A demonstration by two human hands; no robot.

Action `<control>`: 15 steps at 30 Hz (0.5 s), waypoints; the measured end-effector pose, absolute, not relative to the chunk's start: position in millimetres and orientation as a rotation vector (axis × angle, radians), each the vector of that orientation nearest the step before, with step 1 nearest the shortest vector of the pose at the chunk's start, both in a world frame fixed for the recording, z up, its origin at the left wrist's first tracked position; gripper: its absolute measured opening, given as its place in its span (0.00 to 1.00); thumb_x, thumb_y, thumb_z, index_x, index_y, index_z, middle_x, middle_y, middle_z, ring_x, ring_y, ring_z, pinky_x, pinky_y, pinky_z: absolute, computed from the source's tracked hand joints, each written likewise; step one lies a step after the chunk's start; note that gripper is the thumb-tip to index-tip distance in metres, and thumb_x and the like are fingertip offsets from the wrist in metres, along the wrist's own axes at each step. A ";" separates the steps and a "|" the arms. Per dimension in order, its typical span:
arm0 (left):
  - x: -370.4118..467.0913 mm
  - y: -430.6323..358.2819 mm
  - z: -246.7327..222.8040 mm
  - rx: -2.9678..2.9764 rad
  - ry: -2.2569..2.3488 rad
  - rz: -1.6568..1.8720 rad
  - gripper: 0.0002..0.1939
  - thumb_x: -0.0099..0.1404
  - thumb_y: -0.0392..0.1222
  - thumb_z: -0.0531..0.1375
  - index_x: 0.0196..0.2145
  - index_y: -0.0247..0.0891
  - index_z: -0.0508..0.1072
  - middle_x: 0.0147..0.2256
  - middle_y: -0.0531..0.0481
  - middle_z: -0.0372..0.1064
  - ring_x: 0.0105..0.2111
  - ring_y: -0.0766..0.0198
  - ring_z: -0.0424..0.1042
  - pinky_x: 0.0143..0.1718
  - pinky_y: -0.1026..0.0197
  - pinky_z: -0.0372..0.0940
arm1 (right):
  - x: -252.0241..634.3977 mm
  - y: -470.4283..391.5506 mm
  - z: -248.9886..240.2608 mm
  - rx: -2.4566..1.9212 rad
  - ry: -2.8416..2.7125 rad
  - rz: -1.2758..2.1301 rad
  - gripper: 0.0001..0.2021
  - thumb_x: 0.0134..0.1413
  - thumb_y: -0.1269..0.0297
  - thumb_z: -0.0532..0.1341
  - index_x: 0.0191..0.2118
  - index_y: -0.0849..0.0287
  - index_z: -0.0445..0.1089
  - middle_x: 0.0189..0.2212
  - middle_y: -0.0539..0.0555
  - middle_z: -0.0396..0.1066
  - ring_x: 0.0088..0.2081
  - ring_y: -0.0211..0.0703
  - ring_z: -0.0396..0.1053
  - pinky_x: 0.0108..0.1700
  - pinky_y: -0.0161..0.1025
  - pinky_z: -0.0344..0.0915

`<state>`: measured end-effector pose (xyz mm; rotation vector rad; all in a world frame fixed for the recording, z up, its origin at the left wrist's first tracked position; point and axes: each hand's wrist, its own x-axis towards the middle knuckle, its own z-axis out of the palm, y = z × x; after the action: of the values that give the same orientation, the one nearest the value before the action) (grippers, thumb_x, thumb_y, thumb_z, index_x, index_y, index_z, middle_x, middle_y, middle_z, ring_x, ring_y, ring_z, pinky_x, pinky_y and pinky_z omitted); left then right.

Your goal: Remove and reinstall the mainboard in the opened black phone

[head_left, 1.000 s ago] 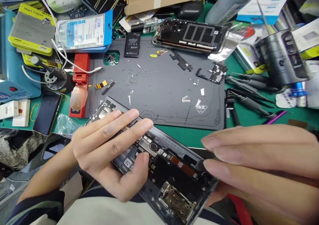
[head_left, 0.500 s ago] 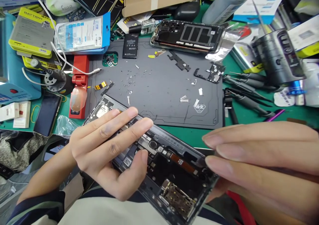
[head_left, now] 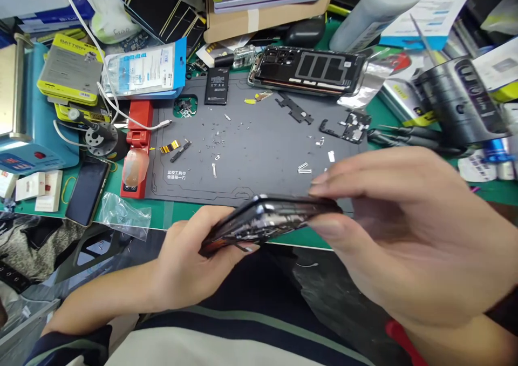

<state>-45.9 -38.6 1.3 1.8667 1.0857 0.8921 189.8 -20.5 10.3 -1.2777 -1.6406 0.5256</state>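
a green worktop (head_left: 188,209) carries everything here, and a dark mat (head_left: 263,161) covers its middle, scattered with loose pieces. in front of the mat both hands grip one thing: the left hand (head_left: 190,263) is wrapped around the near-left end of a phone (head_left: 279,215), while the right hand (head_left: 404,236) pinches its other end between thumb and fingers. the phone is held in the air above the worktop's near edge, tilted nearly edge-on, with innards showing along the side facing the wearer.

so opening it up looks done, and closing it does not. a second phone (head_left: 307,69), also opened, lies at the mat's far edge. next in size come a black battery (head_left: 217,85), a black bracket (head_left: 294,108) and a gold flex cable (head_left: 170,147), all out on the mat, then metal strips (head_left: 304,168) and tiny bits (head_left: 218,135), probably screws. refitting these seems left; which phone each belongs to, i cannot tell.
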 end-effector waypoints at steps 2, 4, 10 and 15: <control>-39.8 -50.0 -0.3 1.644 1.223 0.816 0.15 0.70 0.40 0.72 0.50 0.43 0.74 0.33 0.55 0.81 0.26 0.67 0.78 0.28 0.68 0.75 | 183.4 -22.6 8.9 -1.250 -1.658 0.536 0.05 0.66 0.61 0.71 0.44 0.47 0.75 0.36 0.49 0.76 0.42 0.45 0.73 0.40 0.46 0.70; -37.2 -57.0 -2.4 1.494 1.291 0.764 0.15 0.69 0.45 0.73 0.49 0.43 0.75 0.32 0.55 0.80 0.26 0.66 0.77 0.28 0.66 0.74 | 180.0 -26.5 8.1 -1.260 -1.663 0.555 0.07 0.67 0.65 0.70 0.46 0.46 0.74 0.38 0.49 0.76 0.44 0.46 0.73 0.41 0.48 0.70; -36.3 -63.1 -10.0 1.232 1.322 0.725 0.17 0.69 0.52 0.72 0.48 0.43 0.75 0.33 0.52 0.79 0.30 0.62 0.77 0.32 0.61 0.75 | 174.8 -30.7 9.7 -1.309 -1.632 0.628 0.07 0.66 0.65 0.71 0.44 0.46 0.76 0.40 0.48 0.75 0.45 0.43 0.72 0.42 0.47 0.69; -32.4 -65.4 -9.8 1.139 1.293 0.725 0.18 0.68 0.52 0.73 0.50 0.44 0.75 0.37 0.51 0.81 0.34 0.62 0.78 0.35 0.62 0.75 | 170.8 -28.0 6.6 -1.373 -1.588 0.696 0.06 0.65 0.60 0.72 0.47 0.43 0.80 0.42 0.50 0.74 0.45 0.46 0.73 0.39 0.48 0.67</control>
<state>-32.4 -65.4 -9.8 1.1386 1.2930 0.7246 170.8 -28.0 6.6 -1.3734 -1.5883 0.6960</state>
